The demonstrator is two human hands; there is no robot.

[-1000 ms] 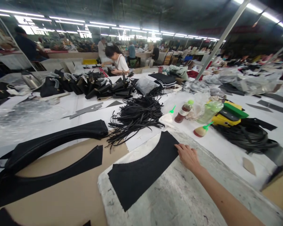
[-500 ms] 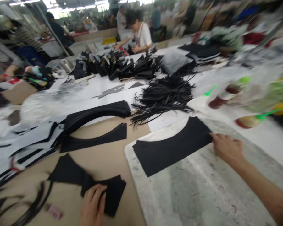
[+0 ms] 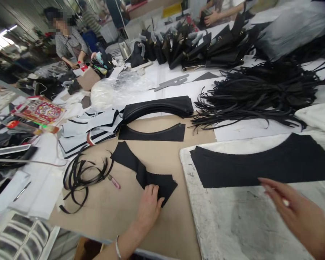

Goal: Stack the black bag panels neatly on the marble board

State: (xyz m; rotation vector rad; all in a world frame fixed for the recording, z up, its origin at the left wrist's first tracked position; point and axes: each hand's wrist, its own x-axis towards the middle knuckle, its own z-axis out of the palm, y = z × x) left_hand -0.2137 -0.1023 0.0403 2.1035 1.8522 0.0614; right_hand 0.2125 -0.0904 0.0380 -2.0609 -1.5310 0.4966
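Bare brown board lies open on the desk around the left hand, whose fingers rest on a small black piece; a coil of black straps and a pink pen lie to its left; the grey slab under the right hand is bare up to the curved black panel; beyond, a heap of black strips and a row of bags crowd the far side.

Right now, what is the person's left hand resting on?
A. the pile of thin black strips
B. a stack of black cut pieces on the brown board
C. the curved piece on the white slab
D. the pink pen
B: the left hand lies flat on the stack of black cut pieces on the brown board.
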